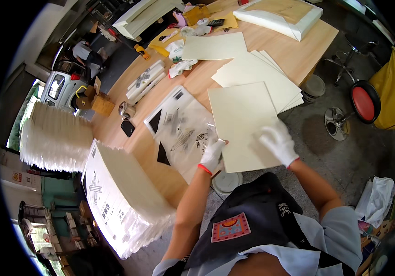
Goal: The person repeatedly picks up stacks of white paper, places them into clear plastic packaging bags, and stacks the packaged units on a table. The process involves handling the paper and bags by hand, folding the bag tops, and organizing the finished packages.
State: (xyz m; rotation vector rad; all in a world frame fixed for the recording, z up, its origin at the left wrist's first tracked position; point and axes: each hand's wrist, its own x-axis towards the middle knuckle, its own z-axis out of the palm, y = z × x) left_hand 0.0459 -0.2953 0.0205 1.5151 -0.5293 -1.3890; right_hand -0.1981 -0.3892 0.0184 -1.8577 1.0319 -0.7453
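A cream sheet of card [241, 110] lies tilted at the table's near edge, partly over the free space in front of me. My left hand [212, 155], in a white glove with a red cuff and a bare thumb tip, pinches the sheet's left edge. Over the sheet's right side is my right hand [278, 143], gloved too, fingers spread and a little blurred; whether it presses on the card is unclear. Just left of the sheet lies a clear plastic sleeve [183, 133] printed with a pencil drawing. Beyond it several more cream sheets [257, 69] are fanned out.
A tall stack of sleeved card packs [128, 184] stands at left, another stack [52, 135] behind it. A phone [127, 128], a rolled plastic bundle [146, 82] and a white-wrapped slab [280, 16] lie on the table [114, 110]. A red-seated stool [364, 102] stands right. A person [84, 53] bends in the background.
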